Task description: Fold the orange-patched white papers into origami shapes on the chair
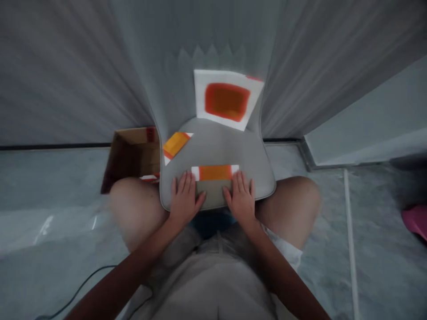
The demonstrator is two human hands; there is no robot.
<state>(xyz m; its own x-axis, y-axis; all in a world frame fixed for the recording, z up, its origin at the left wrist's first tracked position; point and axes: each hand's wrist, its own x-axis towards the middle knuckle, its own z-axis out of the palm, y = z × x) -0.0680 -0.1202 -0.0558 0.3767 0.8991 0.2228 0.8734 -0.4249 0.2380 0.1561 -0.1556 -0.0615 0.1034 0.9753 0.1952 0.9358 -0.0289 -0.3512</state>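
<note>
Near the front of a grey chair seat (220,142) lies a flat orange-and-white piece (215,172), which looks like folded paper or card. My left hand (184,195) rests at its left end, fingers stretched forward and thumb apart. At the right end, my right hand (242,195) lies flat in the same way, its fingertips touching the white edge. Between my thumbs the grey-beige surface in front of the piece shows. A smaller yellow-orange piece with white corners (176,144) sits at the seat's left edge. A white sheet with an orange-red square (227,100) leans against the chair back.
An open cardboard box (131,155) stands on the floor left of the chair, with something red and white inside. Grey curtains (66,66) hang behind. A dark cable (80,286) runs over the floor at lower left. A pink object (416,220) is at far right.
</note>
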